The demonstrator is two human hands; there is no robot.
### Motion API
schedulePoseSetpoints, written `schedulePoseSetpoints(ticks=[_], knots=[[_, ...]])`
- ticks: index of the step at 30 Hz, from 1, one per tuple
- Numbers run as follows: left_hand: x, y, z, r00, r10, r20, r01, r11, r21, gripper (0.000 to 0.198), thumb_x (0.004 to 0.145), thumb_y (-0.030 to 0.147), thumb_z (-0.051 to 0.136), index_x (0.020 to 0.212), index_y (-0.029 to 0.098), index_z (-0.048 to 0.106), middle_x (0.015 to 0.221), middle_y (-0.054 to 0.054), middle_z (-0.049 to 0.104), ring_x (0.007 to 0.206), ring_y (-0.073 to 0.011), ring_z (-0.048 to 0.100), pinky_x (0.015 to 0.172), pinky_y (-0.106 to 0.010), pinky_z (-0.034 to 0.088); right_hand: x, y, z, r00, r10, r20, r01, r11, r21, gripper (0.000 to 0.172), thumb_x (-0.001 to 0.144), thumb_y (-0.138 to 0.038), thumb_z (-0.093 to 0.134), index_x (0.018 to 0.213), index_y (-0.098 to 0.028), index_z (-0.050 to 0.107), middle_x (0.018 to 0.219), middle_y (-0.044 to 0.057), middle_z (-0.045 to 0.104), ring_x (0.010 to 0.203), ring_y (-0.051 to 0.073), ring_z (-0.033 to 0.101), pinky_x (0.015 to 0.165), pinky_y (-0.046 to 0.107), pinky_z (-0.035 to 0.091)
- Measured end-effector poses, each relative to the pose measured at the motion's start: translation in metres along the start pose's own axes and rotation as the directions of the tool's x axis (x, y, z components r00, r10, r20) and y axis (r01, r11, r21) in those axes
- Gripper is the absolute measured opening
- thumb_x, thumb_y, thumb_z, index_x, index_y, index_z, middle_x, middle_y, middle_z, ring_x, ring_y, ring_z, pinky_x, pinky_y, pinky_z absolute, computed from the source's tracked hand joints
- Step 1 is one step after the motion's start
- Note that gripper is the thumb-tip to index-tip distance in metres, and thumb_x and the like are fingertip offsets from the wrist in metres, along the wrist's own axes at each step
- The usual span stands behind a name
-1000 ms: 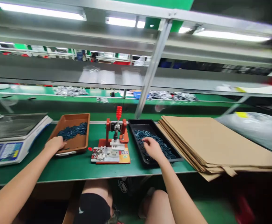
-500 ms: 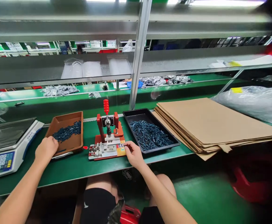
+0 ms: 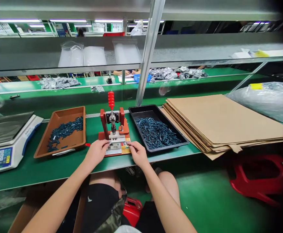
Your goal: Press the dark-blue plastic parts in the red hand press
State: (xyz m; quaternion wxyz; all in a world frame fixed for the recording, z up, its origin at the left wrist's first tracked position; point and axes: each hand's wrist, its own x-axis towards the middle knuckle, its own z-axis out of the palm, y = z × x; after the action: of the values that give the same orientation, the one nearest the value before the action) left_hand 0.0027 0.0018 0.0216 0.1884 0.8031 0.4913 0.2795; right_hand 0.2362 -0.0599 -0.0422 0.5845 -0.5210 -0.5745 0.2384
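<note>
In front of me on the green bench stands a red toggle-clamp press (image 3: 112,121) with an upright red handle and a metal fixture (image 3: 116,139) at its base. My left hand (image 3: 97,152) is at the left side of the fixture, fingertips pinched together; anything between them is too small to make out. My right hand (image 3: 138,153) is at the fixture's right end, thumb and finger closed in a pinch over its yellow part, their contents hidden. A brown tray (image 3: 40,147) of small dark blue pieces lies left of the press. To its right, a black tray (image 3: 141,111) holds many thin dark blue parts.
A digital scale (image 3: 7,142) stands at the far left. Stacked cardboard sheets (image 3: 224,119) overhang the bench edge at right, beside a large plastic bag (image 3: 267,100). A metal post (image 3: 149,55) rises behind the press. A red stool (image 3: 258,178) is on the floor.
My left hand has moved right, from the brown tray to the fixture. My right hand stays at the fixture's right end. The camera view has tilted down slightly.
</note>
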Motion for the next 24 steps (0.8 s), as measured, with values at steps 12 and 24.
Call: schedulePoseSetpoints(ticks=[12,24], knots=[[0.022,0.015,0.026,0.989,-0.007,0.148,-0.038,0.954,0.299,0.023,0.086,0.025,0.053,0.087,0.018,0.075,0.102,-0.015,0.071,0.103,-0.0341,0.063,0.091,-0.046,0.050,0.000,0.003,0.003,0.994,0.102,-0.032,-0.101,0.994,0.048,0.020,0.088,-0.034,0.060,0.093,-0.022,0.075,0.095,0.007,0.074,0.087,0.021,0.069,0.080,0.034,0.057],[0.025,0.019,0.009,0.956,-0.005,0.292,-0.076,0.961,0.265,0.030,0.074,0.040,0.076,0.097,0.021,0.078,0.118,-0.010,0.072,0.112,-0.0347,0.062,0.095,-0.044,0.050,0.025,-0.004,0.013,0.985,0.103,0.142,-0.084,0.988,-0.131,0.014,0.085,-0.030,0.057,0.084,-0.020,0.066,0.080,0.004,0.067,0.069,0.017,0.061,0.066,0.029,0.051]])
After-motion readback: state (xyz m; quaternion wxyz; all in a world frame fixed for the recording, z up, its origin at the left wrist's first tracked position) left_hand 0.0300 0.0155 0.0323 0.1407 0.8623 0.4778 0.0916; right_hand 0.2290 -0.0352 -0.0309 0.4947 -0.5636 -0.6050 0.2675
